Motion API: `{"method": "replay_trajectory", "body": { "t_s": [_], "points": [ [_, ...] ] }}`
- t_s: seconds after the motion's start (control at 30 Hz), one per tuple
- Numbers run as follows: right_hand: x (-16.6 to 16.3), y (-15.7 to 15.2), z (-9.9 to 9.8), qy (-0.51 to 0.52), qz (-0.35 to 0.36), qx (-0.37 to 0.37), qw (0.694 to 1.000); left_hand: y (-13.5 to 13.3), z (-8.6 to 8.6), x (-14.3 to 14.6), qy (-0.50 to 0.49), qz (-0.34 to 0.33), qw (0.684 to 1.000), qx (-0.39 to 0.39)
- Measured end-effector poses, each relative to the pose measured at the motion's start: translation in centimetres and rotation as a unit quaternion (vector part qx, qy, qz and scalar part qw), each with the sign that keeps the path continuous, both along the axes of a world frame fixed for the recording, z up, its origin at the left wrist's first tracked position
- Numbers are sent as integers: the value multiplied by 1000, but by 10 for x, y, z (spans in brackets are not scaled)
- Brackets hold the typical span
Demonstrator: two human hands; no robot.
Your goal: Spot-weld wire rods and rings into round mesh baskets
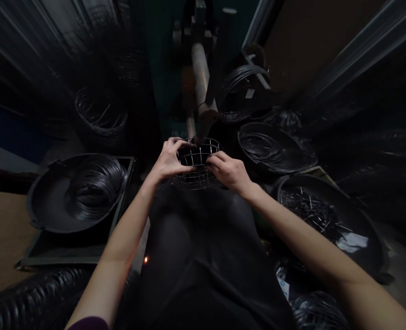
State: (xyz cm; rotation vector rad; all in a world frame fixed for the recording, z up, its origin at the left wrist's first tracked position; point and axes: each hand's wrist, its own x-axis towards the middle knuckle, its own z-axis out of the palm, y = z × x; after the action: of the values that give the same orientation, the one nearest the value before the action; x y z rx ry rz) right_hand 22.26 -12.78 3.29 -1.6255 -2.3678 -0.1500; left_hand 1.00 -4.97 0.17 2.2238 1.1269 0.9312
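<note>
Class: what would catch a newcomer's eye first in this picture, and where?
The round wire basket at centre, gripped by the left hand and right hand on either side. Then the wire coils in a dark pan at left, and short wire pieces in another pan at right.

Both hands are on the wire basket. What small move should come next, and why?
Probably turn the wire basket a little, bringing the next rib under the rod. The left hand and right hand grip opposite rims, and the rod's tip sits at the far rim.
</note>
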Motion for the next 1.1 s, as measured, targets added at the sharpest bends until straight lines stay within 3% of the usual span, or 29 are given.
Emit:
{"method": "replay_trajectory", "body": {
  "t_s": [0.43,0.63,0.73,0.83,0.9,0.97,1.03,1.1],
  "points": [
    [5,38,-13,116,-47,48,991,35,12,4,20,21,999,-16],
    [-1,67,-9,132,-92,37,986,61,10,11,23,26,999,-32],
    [4,57,-4,156,-67,39,985,67,7,9,6,15,1000,-15],
    [44,20,-7,223,-50,73,971,69,1,-10,-31,-6,999,-10],
    [94,-13,-19,239,-117,84,960,64,-10,-33,-71,-3,997,-24],
    [151,-52,-41,204,-269,28,941,51,-33,-56,-126,37,990,-58],
    [200,-95,-67,141,-440,-91,882,31,-72,-74,-186,108,970,-115],
    [235,-133,-97,108,-533,-187,818,10,-120,-81,-219,171,948,-157]
  ]
}}
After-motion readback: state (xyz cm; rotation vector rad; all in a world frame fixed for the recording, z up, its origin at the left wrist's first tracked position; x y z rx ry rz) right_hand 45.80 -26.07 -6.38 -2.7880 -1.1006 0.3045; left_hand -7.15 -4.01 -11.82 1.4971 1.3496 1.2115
